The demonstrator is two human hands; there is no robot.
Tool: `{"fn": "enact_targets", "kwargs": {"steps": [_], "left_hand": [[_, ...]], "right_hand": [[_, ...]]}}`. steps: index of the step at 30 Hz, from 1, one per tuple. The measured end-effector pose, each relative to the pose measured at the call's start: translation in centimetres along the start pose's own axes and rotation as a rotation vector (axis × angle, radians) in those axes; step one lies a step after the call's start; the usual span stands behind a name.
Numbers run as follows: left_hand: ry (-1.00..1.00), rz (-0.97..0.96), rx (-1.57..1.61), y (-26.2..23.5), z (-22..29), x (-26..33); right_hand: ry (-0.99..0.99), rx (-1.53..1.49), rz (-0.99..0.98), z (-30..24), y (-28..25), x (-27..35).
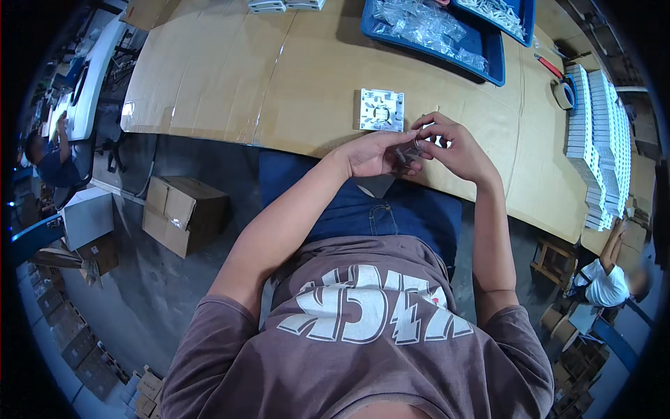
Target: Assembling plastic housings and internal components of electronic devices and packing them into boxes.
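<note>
My left hand (pixel 377 153) and my right hand (pixel 450 146) meet at the near edge of the cardboard-covered table (pixel 230 77). Together they pinch a small clear plastic packet (pixel 412 150) between the fingertips. Its contents are too small to make out. Just beyond my hands a white square plastic base plate (pixel 381 109) lies flat on the table, apart from both hands.
A blue tray (pixel 433 35) of clear plastic bags sits at the far side. Tall rows of stacked white parts (pixel 597 140) stand at the right, beside a tape roll (pixel 565 94). A cardboard box (pixel 183 213) rests on the floor at left. Other people sit at far left and lower right.
</note>
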State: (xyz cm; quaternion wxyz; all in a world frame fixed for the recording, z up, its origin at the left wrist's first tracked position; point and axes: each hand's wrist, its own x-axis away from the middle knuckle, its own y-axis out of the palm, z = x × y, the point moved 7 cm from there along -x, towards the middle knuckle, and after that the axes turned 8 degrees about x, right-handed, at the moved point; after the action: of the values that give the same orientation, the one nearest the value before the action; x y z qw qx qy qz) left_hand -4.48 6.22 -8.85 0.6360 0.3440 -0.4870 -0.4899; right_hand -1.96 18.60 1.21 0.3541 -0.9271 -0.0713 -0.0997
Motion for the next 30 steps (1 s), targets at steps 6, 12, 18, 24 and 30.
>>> {"fn": "enact_targets", "kwargs": {"steps": [6, 12, 18, 24, 30], "left_hand": [[0.022, 0.01, 0.014, -0.4, -0.1, 0.0], [0.014, 0.008, 0.017, 0.5, 0.1, 0.2], [0.028, 0.014, 0.06, -0.1, 0.0, -0.1], [-0.006, 0.037, 0.074, -0.6, -0.3, -0.3], [-0.01, 0.027, 0.049, -0.3, -0.1, 0.1]], "right_hand": [[-0.012, -0.296, -0.044, 0.2, 1.2, -0.3], [0.0, -0.266, -0.086, 0.6, 1.4, -0.2], [0.032, -0.206, -0.035, 0.0, 0.9, -0.2], [-0.05, -0.06, -0.07, 0.0, 1.7, -0.2], [-0.004, -0.156, -0.102, 0.2, 2.3, -0.3]]}}
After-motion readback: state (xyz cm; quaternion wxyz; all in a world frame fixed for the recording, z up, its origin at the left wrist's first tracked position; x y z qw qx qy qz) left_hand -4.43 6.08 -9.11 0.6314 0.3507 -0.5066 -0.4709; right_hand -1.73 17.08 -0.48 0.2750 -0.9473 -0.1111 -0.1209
